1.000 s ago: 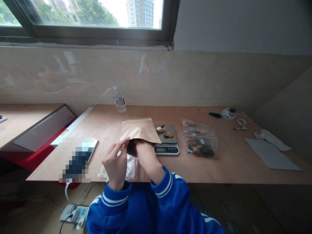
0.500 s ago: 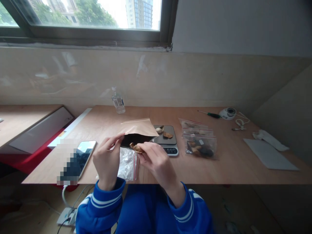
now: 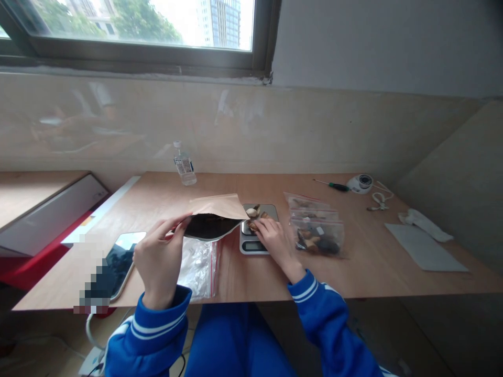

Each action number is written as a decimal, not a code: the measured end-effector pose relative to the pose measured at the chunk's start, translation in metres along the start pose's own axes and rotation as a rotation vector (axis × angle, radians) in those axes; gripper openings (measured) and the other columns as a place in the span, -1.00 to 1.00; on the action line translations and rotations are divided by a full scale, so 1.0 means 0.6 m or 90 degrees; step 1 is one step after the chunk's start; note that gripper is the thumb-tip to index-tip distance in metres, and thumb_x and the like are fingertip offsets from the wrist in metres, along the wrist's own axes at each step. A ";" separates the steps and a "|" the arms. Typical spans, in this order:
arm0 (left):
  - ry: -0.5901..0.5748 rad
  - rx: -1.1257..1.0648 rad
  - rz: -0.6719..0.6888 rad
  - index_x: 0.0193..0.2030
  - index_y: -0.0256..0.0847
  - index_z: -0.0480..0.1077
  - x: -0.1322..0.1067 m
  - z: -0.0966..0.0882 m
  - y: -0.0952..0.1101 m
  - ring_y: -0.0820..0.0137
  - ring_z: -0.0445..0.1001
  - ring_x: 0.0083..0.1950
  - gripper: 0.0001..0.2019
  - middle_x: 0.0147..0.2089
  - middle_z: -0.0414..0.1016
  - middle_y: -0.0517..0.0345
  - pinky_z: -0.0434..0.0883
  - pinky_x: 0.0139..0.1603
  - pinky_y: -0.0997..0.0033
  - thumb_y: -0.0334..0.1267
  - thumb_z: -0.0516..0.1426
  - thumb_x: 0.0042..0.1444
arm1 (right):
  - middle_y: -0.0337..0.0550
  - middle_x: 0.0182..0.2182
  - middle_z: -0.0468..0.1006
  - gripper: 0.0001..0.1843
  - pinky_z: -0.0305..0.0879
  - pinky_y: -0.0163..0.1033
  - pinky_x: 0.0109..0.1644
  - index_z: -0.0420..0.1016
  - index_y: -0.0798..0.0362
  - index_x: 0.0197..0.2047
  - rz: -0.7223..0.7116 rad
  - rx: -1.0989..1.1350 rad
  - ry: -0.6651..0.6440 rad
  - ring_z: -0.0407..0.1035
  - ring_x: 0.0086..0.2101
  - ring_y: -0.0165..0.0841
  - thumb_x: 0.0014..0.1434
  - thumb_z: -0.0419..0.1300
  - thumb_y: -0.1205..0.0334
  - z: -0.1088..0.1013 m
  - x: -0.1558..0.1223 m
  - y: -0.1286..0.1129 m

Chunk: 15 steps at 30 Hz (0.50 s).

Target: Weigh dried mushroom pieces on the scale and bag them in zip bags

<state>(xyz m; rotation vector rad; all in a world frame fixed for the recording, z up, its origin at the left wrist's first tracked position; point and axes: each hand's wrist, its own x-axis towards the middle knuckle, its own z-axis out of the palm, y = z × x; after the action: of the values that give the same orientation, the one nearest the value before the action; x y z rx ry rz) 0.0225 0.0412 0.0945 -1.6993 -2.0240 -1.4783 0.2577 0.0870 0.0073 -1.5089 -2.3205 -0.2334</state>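
Note:
My left hand [image 3: 159,254] pinches the near lip of a brown paper pouch [image 3: 218,207] and holds its dark mouth open above the wooden table [image 3: 365,262]. My right hand [image 3: 275,238] rests over a small digital scale [image 3: 251,241], fingers curled on a brown dried piece at the platform's front edge. A few more dried pieces [image 3: 253,211] lie on the scale platform. An empty clear zip bag [image 3: 200,264] with a red seal lies under the pouch.
A stack of zip bags [image 3: 316,230] with dark dried pieces sits right of the scale. A phone [image 3: 118,259] lies left, a small bottle [image 3: 183,165] at the back. A screwdriver [image 3: 332,184], a round white device [image 3: 363,181], cable and paper sheet [image 3: 424,248] lie far right.
My right hand came out of the pouch with a brown dried piece and carried it right onto the scale. The left hand kept the pouch open.

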 end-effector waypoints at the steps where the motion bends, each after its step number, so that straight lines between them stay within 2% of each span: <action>1: -0.001 0.006 -0.001 -0.24 -0.01 0.56 -0.001 -0.001 0.000 0.39 0.49 -0.41 -0.81 -0.28 0.59 0.25 0.27 -0.40 0.44 -0.08 0.14 0.11 | 0.06 -0.06 0.50 -0.69 0.21 -0.12 -0.03 0.40 0.14 0.06 0.003 -0.009 0.008 0.33 -0.05 -0.20 0.30 0.02 0.27 0.000 -0.002 -0.002; 5: -0.006 0.010 -0.009 -0.23 0.00 0.56 -0.003 -0.004 0.001 0.40 0.50 -0.39 -0.83 -0.28 0.59 0.27 0.27 -0.39 0.44 -0.09 0.15 0.11 | 0.01 -0.07 0.48 -0.66 0.18 -0.15 -0.07 0.41 0.08 0.07 0.034 -0.014 0.011 0.31 -0.09 -0.22 0.34 -0.04 0.19 -0.005 -0.005 -0.005; 9: -0.011 0.009 -0.006 -0.23 0.01 0.56 -0.003 -0.004 0.001 0.41 0.51 -0.41 -0.83 -0.28 0.59 0.28 0.26 -0.40 0.44 -0.09 0.16 0.11 | -0.03 -0.14 0.46 -0.70 0.16 -0.17 -0.12 0.45 0.04 0.01 0.070 0.004 -0.028 0.28 -0.12 -0.20 0.27 0.08 0.13 -0.014 0.008 -0.003; 15: -0.008 0.003 0.014 -0.21 0.01 0.56 -0.004 -0.002 -0.004 0.41 0.51 -0.41 -0.82 -0.28 0.59 0.27 0.27 -0.41 0.45 -0.09 0.16 0.11 | -0.07 -0.19 0.48 -0.81 0.13 -0.16 -0.11 0.48 0.04 -0.11 0.069 0.039 -0.044 0.29 -0.13 -0.22 0.24 0.13 0.20 -0.022 0.023 -0.005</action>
<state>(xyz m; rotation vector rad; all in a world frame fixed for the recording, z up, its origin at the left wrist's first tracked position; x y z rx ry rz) 0.0206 0.0388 0.0924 -1.7264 -2.0072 -1.4585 0.2526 0.0928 0.0252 -1.6305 -2.2670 -0.0831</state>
